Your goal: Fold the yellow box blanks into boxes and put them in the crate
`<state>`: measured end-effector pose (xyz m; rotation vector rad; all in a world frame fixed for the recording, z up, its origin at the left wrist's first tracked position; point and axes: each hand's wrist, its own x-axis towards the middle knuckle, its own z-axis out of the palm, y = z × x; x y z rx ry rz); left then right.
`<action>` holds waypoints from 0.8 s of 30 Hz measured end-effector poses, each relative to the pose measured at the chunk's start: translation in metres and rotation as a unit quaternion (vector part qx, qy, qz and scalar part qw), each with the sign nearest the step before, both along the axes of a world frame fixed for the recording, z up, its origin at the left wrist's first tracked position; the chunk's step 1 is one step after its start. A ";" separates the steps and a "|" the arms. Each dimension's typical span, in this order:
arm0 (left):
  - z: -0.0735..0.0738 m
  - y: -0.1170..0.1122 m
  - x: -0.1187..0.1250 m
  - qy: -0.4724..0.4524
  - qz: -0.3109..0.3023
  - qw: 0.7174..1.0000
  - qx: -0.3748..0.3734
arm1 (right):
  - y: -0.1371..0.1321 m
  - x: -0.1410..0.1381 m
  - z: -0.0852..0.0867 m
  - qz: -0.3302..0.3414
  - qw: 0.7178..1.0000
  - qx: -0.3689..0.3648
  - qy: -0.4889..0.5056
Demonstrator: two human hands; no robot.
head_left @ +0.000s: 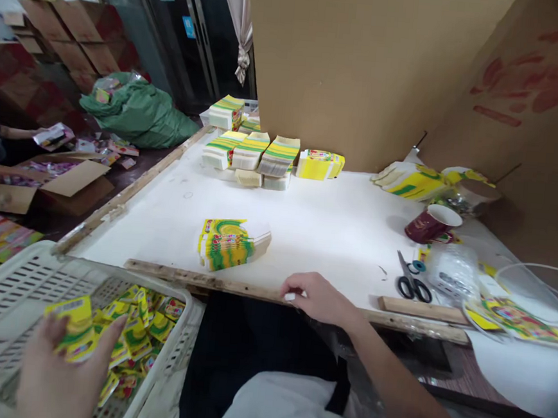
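My left hand (pixel 66 366), slightly blurred, is over the white plastic basket (pixel 165 361) with thumb and fingers apart. A yellow small carton (pixel 74 318) with a barcode is just beyond its fingers; whether they touch is unclear. Several filled-looking yellow cartons (pixel 138 336) lie jumbled in the basket. At the table's front edge, my right hand (pixel 318 296) has curled fingers, with a small white bit at the fingertips that I cannot identify. Left of that hand, a fanned stack of flat yellow-green cartons (pixel 225 243) lies on the white tabletop (pixel 340 230).
Bundles of flat cartons (pixel 252 152) stand at the back. To the right are scissors (pixel 413 284), a maroon mug (pixel 427 224), a clear plastic roll (pixel 452 271) and a wooden strip (pixel 420 309). At far left, another person's arm (pixel 11 172) reaches over an open cardboard box (pixel 76 180).
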<state>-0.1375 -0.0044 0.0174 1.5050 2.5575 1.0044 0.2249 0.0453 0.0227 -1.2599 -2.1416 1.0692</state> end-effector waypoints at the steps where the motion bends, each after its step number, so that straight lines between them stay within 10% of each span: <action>1: -0.003 0.001 0.005 -0.050 -0.008 0.999 -0.019 | -0.005 0.005 -0.004 0.016 1.000 -0.012 -0.018; 8: -0.044 0.018 0.070 -0.174 -0.349 0.887 -0.247 | -0.066 0.016 -0.068 -0.002 0.990 -0.048 -0.132; 15: -0.059 0.030 0.105 -0.086 -0.411 0.847 -0.327 | -0.102 0.021 -0.133 -0.133 0.981 0.017 -0.142; 24: -0.066 0.032 0.137 -0.043 -0.512 0.748 -0.420 | -0.079 -0.003 -0.138 -0.055 0.987 0.112 -0.104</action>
